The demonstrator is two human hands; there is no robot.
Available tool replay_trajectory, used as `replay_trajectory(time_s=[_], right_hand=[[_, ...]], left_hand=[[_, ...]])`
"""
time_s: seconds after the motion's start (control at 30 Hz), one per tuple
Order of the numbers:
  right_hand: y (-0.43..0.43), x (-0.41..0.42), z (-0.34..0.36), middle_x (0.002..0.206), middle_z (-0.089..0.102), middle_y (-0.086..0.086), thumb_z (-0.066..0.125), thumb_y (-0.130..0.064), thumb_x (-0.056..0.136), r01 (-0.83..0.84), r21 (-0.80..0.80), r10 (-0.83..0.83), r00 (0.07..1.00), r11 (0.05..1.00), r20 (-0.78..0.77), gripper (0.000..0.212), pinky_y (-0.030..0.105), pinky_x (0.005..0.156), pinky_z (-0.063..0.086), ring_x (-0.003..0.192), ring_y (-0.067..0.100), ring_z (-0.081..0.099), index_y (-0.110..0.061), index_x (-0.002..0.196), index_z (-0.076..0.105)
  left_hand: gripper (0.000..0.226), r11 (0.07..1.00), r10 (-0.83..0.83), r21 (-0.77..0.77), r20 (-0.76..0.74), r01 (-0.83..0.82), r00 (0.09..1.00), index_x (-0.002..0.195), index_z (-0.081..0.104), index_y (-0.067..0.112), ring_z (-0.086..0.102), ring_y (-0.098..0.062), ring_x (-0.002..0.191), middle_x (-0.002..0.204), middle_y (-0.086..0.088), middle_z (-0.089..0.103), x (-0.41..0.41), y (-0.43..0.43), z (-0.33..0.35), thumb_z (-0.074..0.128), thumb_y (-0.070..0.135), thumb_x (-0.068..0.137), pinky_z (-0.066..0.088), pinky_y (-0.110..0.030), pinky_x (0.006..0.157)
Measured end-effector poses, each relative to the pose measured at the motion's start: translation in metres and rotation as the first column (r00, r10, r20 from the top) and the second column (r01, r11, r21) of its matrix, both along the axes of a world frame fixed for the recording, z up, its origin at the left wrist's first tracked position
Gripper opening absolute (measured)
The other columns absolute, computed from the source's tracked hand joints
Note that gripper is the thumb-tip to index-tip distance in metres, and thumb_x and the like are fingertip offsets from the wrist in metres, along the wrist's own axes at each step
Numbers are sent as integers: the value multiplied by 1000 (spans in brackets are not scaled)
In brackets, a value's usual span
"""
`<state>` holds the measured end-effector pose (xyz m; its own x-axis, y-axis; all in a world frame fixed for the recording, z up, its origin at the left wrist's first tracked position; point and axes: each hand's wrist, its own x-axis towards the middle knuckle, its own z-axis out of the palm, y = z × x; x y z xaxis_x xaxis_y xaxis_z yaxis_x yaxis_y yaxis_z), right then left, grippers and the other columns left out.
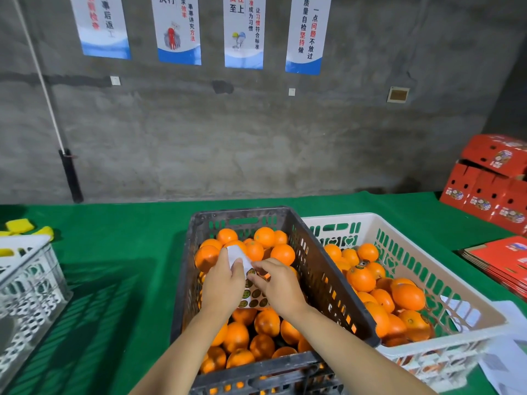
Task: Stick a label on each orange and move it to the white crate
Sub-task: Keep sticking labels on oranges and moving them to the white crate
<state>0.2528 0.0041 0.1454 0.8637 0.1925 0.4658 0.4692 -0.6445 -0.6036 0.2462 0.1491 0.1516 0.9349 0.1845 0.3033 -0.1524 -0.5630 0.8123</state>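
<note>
the step now is peeling a label off. the left hand [221,283] grips the sticker sheet [252,299], with its fingers curled round the sheet's left edge. the right hand [278,283] pinches one label [251,272] near the top of the sheet with thumb and finger. it is too small to tell if the label has come off yet. both hands are over the middle of the black crate [242,213], which sits at 6 o'clock in the view.

i think the next move needs a slow pull, so the label comes off whole and does not fold onto itself. then it has to be pressed flat on an orange, and that orange goes across to the right.

the black crate is nearly full of oranges [263,323]. no labels show on them.

the white crate [342,217] is at 3 o'clock from the black one, and their sides touch. it holds a smaller pile, and one labelled orange [360,277] near the top shows a dark round sticker. there is room for more, so the job looks partly done.

another pale crate [28,280] is at 9 o'clock on the green cloth [128,252], with yellow bits by it. red boxes [484,189] are stacked at 2 o'clock.
</note>
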Motion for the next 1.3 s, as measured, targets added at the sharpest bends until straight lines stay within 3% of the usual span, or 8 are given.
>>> replay_trajectory(time_s=[0.13,0.37,0.57,0.77,0.93,1.03,1.17,1.3], right_hand=[[-1,0,-1,105,65,-4,69,-30,91,55,-3,-55,998,998,44,26,12,79,43,98,9,57,-14,112,71],[1,1,0,98,69,-7,61,-28,96,74,-15,-73,996,997,50,16,27,80,50,92,8,60,-20,101,74],[0,3,-3,115,63,-6,61,-25,97,10,-16,-11,999,1000,-31,26,19,91,46,107,7,56,-18,122,68],[-1,3,-4,105,67,-5,63,-20,96,32,-7,-32,999,999,4,17,25,84,50,98,8,59,-17,106,75],[0,3,-3,104,60,-10,54,-28,101,81,26,-83,994,996,65,19,20,76,48,91,5,56,-20,106,70],[1,7,-3,105,58,-10,51,-30,102,118,100,-122,992,988,38,18,23,72,48,90,4,54,-21,105,67],[7,22,-7,102,59,-6,53,-25,100,143,159,-118,981,977,-156,15,22,76,45,92,5,53,-21,94,66],[14,44,-9,87,62,0,56,-18,98,194,236,-89,916,952,-391,18,38,81,48,86,19,57,-18,83,65]], left_hand=[[37,999,0,-44,-38,-2,999,126,42,3,43,-13,56,65,3,43,1,1,-1,43,32,104,32,-32,51],[20,992,128,13,-77,-128,989,105,43,10,53,-20,58,65,-3,52,-1,1,2,41,30,104,39,-38,49],[24,993,74,-78,-135,-86,988,111,44,5,46,-16,58,66,1,44,1,-1,1,41,29,104,33,-34,50],[16,984,111,-123,-132,-127,985,103,44,11,54,-20,63,71,-6,51,3,1,2,41,27,104,40,-38,53],[30,982,183,-20,-166,-189,969,123,43,5,60,-26,71,72,-3,53,2,4,1,39,29,105,40,-35,53],[32,972,173,197,-245,-126,954,131,39,12,63,-32,85,85,-4,58,1,6,0,36,31,104,45,-38,62],[37,926,117,378,-295,4,948,134,40,17,63,-31,101,116,-8,63,0,8,-6,40,31,100,45,-35,72],[24,851,141,526,-236,4,962,120,42,17,66,-31,98,111,-8,66,2,9,-12,41,25,98,41,-34,68]])
